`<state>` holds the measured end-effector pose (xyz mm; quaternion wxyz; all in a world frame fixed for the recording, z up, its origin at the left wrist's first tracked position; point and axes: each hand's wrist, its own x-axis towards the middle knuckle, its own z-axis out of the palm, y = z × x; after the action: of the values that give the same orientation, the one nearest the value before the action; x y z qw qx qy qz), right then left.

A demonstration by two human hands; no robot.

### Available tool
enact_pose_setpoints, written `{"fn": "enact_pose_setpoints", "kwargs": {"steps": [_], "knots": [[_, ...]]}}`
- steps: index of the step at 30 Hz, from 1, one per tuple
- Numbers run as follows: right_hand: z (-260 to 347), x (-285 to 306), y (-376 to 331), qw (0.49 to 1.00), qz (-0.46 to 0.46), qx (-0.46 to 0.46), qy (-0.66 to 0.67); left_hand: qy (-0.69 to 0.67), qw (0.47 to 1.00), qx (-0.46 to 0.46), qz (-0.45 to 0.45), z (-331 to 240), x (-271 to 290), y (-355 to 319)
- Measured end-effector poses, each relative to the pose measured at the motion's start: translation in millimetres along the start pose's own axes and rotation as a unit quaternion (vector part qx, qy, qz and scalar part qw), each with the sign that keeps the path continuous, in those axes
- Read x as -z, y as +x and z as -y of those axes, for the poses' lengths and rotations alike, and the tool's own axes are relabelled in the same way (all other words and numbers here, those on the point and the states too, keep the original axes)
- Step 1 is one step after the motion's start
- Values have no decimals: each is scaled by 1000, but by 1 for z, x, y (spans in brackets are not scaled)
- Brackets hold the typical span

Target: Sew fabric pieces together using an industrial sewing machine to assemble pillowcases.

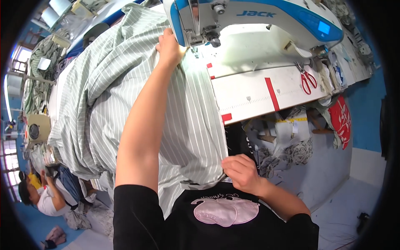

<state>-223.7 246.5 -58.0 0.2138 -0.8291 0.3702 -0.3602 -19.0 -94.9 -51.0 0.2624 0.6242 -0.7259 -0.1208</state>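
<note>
A large piece of grey-green fabric with white stripes [125,121] spreads over the sewing table and hangs down toward my lap. My left hand [170,48] rests on it right beside the needle area of a white and blue sewing machine [250,21], its fingers curled into the cloth and partly hidden by the machine head. Lower down, near my body, my right hand [241,173] pinches the fabric's right edge. That edge runs almost straight from the presser foot [194,51] down to my right fingers. A lamp lights the needle spot brightly.
Red-handled snips [307,79] lie on the white tabletop [246,89], which has red tape strips and a printed scale. Below its front edge hang cloth scraps [296,154] and a red bag [341,121]. At the left, another person [52,193] sits among fabric piles.
</note>
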Motion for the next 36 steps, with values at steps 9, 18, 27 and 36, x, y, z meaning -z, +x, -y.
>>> {"fn": "enact_pose_setpoints", "kwargs": {"steps": [9,18,27,36], "knots": [[-6,3,9,1000,26,-3,14,-150,988,26,21,42,-26,15],[-19,12,41,999,34,-8,0,-589,782,198,-52,26,-34,50],[-37,20,81,999,38,13,0,-426,897,101,-62,54,-31,90],[-60,24,123,998,47,25,-14,-719,680,141,24,74,-38,139]]}}
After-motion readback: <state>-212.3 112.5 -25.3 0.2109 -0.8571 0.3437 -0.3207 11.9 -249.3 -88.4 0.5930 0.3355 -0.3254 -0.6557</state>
